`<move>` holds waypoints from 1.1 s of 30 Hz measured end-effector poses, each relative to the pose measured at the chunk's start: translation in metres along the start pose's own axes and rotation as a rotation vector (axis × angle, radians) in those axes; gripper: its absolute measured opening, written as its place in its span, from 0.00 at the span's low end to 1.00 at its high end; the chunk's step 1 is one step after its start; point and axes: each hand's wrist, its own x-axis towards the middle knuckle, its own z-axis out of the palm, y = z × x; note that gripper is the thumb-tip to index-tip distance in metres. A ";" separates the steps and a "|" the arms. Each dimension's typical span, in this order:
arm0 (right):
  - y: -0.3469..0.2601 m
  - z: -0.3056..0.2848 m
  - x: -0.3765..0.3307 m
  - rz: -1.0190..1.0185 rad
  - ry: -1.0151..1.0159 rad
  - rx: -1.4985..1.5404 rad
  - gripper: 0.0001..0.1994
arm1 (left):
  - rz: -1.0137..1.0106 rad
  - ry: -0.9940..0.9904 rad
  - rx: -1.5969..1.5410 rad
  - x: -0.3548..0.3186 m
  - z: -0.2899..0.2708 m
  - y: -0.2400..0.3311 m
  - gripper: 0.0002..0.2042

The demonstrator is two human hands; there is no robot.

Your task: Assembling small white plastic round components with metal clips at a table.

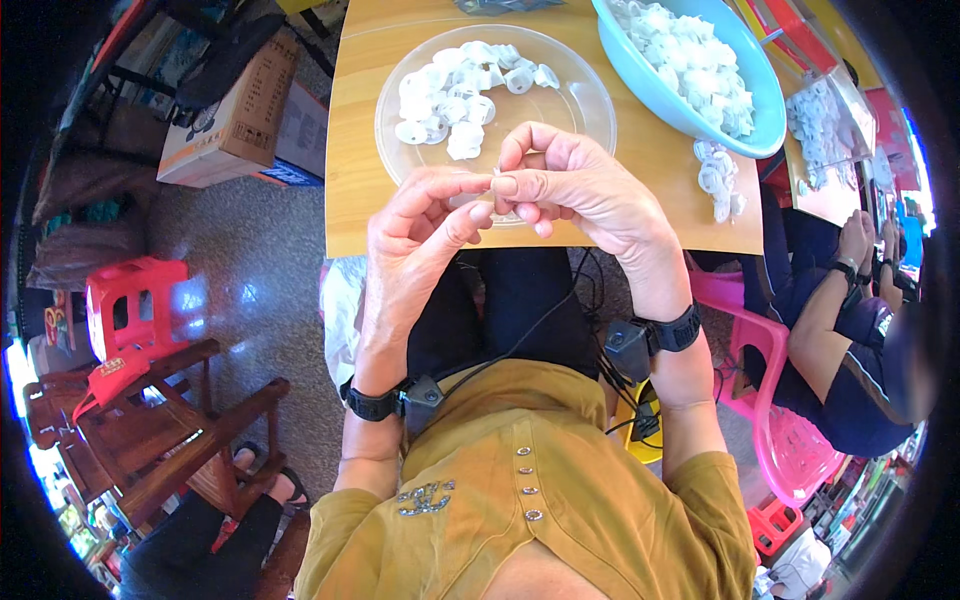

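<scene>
Fingertips (507,186) of the right hand (600,195) are pinched together on a small pale piece (497,172), thumb laid along the near side and index finger bent over beyond it. From the other side the left hand (415,215) comes up to meet it: its index finger stretches rightward until the tip is right at the piece, while its thumb sits lower, a little apart from that finger. Whether the left fingers truly grip it or merely steady it, I cannot tell.

Only a sliver of the piece shows, caught where the two hands meet, over the near part of a round clear dish (570,105). That sliver stands roughly upright to my eye, its free end pointing away from the wearer toward the far side of the dish. The rest is covered by the fingers, so the full long axis is hidden.

Beyond the hands, translucent white pieces (450,90) lie heaped in the dish, mostly toward its left and far side. The dish rests on a wooden table (355,150). To the right a light blue basin (772,115) holds a larger white heap (690,65), and a loose cluster (717,180) lies just below it, near the table's right edge.
</scene>
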 end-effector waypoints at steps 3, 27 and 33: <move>0.001 0.003 -0.002 0.005 -0.004 -0.040 0.10 | -0.012 0.018 -0.008 -0.002 0.000 0.000 0.08; 0.030 0.030 -0.014 -0.446 0.404 -0.220 0.07 | -0.055 0.106 -0.245 -0.002 0.005 0.001 0.15; 0.033 0.033 -0.007 -0.612 0.383 -0.245 0.05 | -0.042 0.037 -0.206 0.001 0.001 0.003 0.21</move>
